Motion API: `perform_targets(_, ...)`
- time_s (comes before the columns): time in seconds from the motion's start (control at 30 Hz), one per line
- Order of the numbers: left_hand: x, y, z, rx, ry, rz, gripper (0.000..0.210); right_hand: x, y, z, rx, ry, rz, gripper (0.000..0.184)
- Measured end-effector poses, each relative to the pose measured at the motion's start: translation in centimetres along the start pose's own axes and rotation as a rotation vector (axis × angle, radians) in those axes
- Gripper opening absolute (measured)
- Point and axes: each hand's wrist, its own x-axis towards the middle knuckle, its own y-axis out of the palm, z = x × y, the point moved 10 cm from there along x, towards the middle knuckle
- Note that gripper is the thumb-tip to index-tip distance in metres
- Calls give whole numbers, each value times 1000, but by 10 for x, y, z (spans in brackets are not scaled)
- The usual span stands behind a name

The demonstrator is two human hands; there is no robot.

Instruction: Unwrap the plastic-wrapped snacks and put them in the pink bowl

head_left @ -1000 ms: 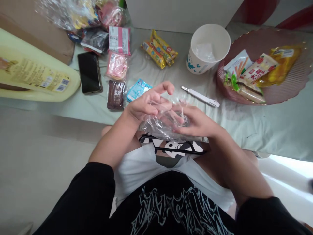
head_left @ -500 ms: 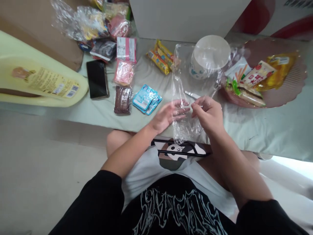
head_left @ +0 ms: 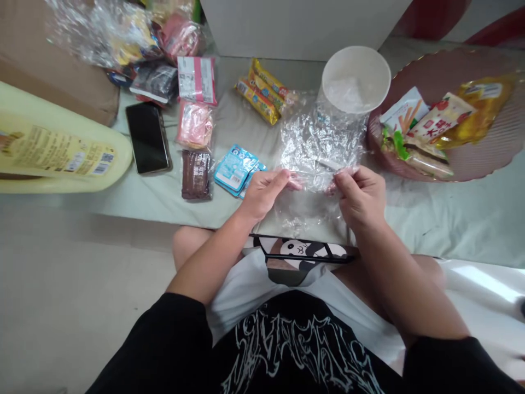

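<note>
A clear plastic bag [head_left: 309, 148] stretches between my two hands over the front of the cloth-covered surface. My left hand [head_left: 264, 191] pinches its left side between thumb and fingers. On the right side, my right hand [head_left: 361, 194] is closed on the plastic. A thin pale strip, perhaps a blade [head_left: 328, 164], sticks out leftward from my right fingers; its kind is unclear. Behind the bag stands a white paper tub [head_left: 356, 79], its lower part seen through the film. Blue sachets [head_left: 235, 171] lie just beyond my left hand, partly covered by it.
A pink ribbed bowl [head_left: 488, 158] with wrapped snacks stands at right. Yellow snack packets [head_left: 262, 93] lie at the back. To the left are a phone [head_left: 147, 137], a brown packet [head_left: 196, 175], pink packets [head_left: 196, 125] and a large yellow bottle [head_left: 61, 145].
My left hand has gone from spread fingers to pinching the bag. The bag, hanging tall before, is now drawn flat and taut between both hands. The view has shifted slightly.
</note>
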Motion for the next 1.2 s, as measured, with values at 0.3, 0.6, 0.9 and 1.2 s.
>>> perform_targets(0.3, -18, -12, -37, 413, 294, -149, 30, -18, -9, 37, -114, -310, -119, 43)
perform_targets(0.6, -28, 7, -60, 625, 456, 2, 40, -29, 20, 64, -501, -619, 142, 27)
perform_targets(0.9, -35, 4, -48, 248, 277, 64, 49, -20, 10, 63, -411, -407, 89, 28)
perform_targets(1.2, 10, -8, 0, -246, -197, -169, 37, 2, -3, 4, -10, -41, 39, 30)
